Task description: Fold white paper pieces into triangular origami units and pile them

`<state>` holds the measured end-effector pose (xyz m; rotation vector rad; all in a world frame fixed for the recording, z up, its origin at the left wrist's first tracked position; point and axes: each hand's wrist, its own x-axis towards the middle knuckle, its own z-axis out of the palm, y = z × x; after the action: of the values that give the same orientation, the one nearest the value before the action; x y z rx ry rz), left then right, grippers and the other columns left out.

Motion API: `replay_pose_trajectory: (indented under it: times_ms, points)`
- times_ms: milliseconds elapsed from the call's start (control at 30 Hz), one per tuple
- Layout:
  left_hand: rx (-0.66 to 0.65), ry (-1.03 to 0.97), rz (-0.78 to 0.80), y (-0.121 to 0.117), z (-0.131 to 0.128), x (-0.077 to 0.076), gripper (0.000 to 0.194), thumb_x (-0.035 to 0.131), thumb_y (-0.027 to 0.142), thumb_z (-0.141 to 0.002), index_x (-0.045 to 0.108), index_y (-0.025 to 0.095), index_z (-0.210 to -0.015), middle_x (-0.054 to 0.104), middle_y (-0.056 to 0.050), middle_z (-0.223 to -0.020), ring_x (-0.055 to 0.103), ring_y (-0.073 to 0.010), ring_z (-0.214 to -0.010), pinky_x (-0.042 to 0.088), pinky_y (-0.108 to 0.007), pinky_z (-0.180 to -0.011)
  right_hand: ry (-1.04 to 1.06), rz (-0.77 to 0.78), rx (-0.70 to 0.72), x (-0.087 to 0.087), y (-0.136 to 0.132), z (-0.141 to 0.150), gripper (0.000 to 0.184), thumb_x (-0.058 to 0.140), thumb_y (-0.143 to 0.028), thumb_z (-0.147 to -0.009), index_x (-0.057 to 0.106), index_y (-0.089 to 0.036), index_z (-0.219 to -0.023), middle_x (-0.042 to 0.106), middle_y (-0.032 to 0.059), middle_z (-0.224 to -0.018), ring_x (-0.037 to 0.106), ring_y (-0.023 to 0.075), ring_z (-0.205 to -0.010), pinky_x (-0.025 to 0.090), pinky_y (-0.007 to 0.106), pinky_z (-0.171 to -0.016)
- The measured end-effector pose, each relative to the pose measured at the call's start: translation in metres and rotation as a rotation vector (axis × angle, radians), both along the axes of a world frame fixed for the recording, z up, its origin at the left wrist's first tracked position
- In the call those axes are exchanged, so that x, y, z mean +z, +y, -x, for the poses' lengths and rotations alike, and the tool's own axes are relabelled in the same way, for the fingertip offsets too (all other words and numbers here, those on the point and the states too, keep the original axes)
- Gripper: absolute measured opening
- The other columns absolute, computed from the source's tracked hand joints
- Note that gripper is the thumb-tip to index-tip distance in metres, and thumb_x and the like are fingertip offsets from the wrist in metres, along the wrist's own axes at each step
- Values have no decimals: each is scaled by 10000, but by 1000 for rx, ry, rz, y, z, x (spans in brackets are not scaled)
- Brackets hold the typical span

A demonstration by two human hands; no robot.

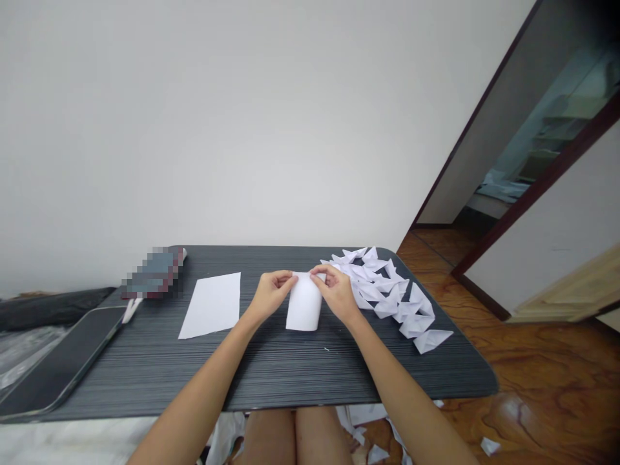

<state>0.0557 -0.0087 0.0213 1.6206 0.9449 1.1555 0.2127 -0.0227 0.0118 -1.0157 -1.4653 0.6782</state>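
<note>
Between my two hands is a small white sheet of paper, bent over at its top edge. My left hand pinches the top left corner with thumb and fingers. At the top right corner my right hand does the same. The paper's lower edge curves slightly and sits over the dark table. Left of my left hand lies a flat white paper sheet. A crowd of folded white paper boats spreads to the right of my right hand.
The dark ribbed table has rounded corners and meets a white wall. At its left stand a blurred-out device and a dark flat panel. Paper scraps lie on the wooden floor below.
</note>
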Motion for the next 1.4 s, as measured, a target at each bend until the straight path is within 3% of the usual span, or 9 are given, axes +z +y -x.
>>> replay_pose_trajectory:
  times_ms: [267, 400, 500, 600, 700, 867, 1000, 1133, 1400]
  points:
    - [15, 6, 2, 2, 0, -1, 275, 567, 362, -690, 642, 106, -756, 667, -72, -766, 592, -184, -682, 456, -261, -599, 9, 13, 2, 0, -1, 1, 135, 528, -264, -718, 586, -176, -802, 616, 35, -795, 567, 150, -695, 450, 264, -618]
    - [28, 8, -16, 2, 0, -2, 264, 561, 353, -698, 637, 103, -736, 655, -56, -727, 570, -153, -641, 433, -236, -574, 133, 53, 41, 4, -1, 1, 172, 576, -280, -682, 590, -171, -814, 626, 46, -817, 578, 156, -739, 455, 265, -648]
    - [73, -1, -34, 3, 1, -2, 255, 562, 349, -697, 630, 103, -713, 640, -43, -693, 554, -137, -622, 419, -224, -567, 328, 205, 109, 7, 0, -1, 295, 618, -314, -647, 581, -170, -903, 648, 48, -801, 594, 160, -749, 458, 278, -672]
    - [99, 7, -32, 4, 2, -1, 252, 568, 348, -691, 627, 103, -693, 628, -35, -664, 544, -131, -608, 410, -220, -556, 402, 389, 135, 8, 1, -5, 265, 647, -363, -607, 617, -136, -741, 645, 41, -634, 587, 151, -604, 456, 272, -592]
    - [85, 17, -17, 5, 4, -1, 246, 575, 344, -685, 628, 103, -683, 619, -29, -640, 538, -125, -591, 405, -218, -549, 415, 417, 90, 7, 2, -8, 251, 679, -365, -567, 605, -128, -598, 623, 27, -554, 563, 133, -533, 442, 253, -546]
    - [128, -29, 13, 6, 5, 0, 243, 590, 345, -667, 625, 104, -660, 607, -16, -602, 528, -115, -561, 402, -211, -531, 386, 515, 219, 6, 1, -6, 288, 665, -407, -582, 630, -128, -646, 635, 26, -602, 571, 132, -553, 451, 260, -572]
    - [150, -96, 76, 7, 5, 2, 248, 619, 346, -634, 626, 98, -649, 603, -16, -571, 523, -114, -536, 412, -220, -524, 352, 513, 176, 4, 0, -5, 287, 693, -393, -550, 623, -116, -576, 622, 22, -562, 563, 127, -552, 445, 249, -569]
    - [186, -182, 99, 8, 5, 3, 237, 635, 335, -618, 630, 99, -646, 615, -20, -580, 529, -114, -535, 426, -227, -538, 339, 580, 279, 2, -1, -4, 309, 657, -421, -591, 650, -116, -643, 636, 35, -603, 570, 132, -573, 453, 262, -581]
    - [295, -346, 96, 15, 9, -3, 226, 666, 306, -588, 638, 100, -677, 627, -19, -593, 536, -103, -529, 428, -218, -537, 285, 581, 276, -1, -1, -2, 286, 676, -397, -565, 652, -117, -618, 636, 37, -597, 562, 129, -552, 437, 257, -554]
